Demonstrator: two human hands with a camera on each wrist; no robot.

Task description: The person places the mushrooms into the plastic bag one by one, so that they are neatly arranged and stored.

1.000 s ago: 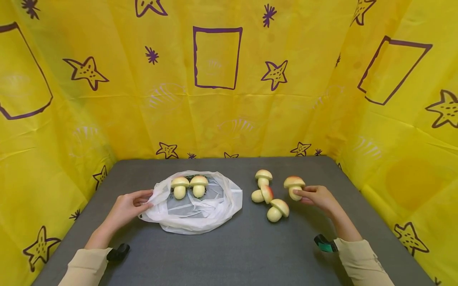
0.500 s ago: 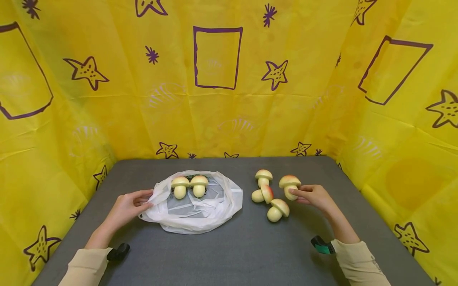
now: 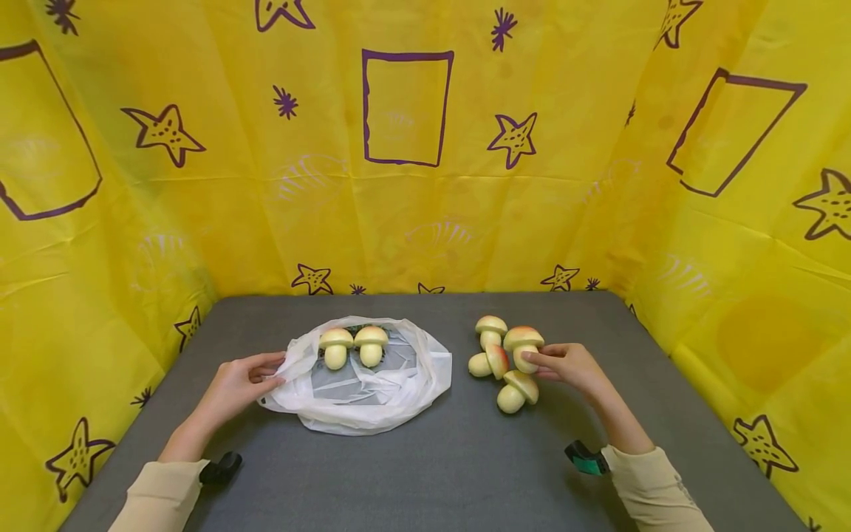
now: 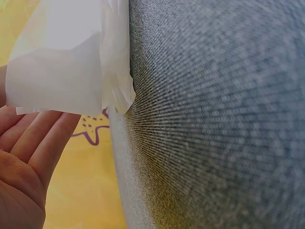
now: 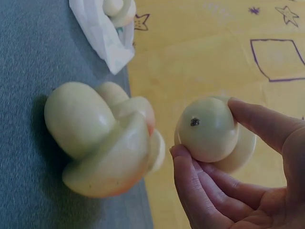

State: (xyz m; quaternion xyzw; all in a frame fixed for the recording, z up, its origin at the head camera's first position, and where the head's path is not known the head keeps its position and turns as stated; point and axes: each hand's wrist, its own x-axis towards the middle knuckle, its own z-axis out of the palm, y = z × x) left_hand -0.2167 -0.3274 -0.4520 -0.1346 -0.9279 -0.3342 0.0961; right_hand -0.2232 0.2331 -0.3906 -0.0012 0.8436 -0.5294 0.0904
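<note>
A white plastic bag [image 3: 425,377] lies on the grey table with its mouth spread wide. Two toy mushrooms [image 3: 335,349] sit side by side at its far end. My left hand [image 3: 242,383] pinches the left edge of the bag between thumb and fingers; the left wrist view shows the white plastic [image 4: 57,71] over the fingers. My right hand [image 3: 565,366] holds a toy mushroom [image 3: 523,341] by its stem, cap up. In the right wrist view the stem's end [image 5: 209,133], with a dark spot, faces the camera, clear of the table.
Three more toy mushrooms lie in a cluster just left of the right hand: one at the back [image 3: 490,329], one in the middle [image 3: 492,362], one in front [image 3: 517,391]. A yellow patterned cloth [image 3: 405,222] walls the table [image 3: 425,480] at back and sides.
My right hand has moved left with its mushroom, bringing it over beside the cluster. My left hand and the bag have stayed in place.
</note>
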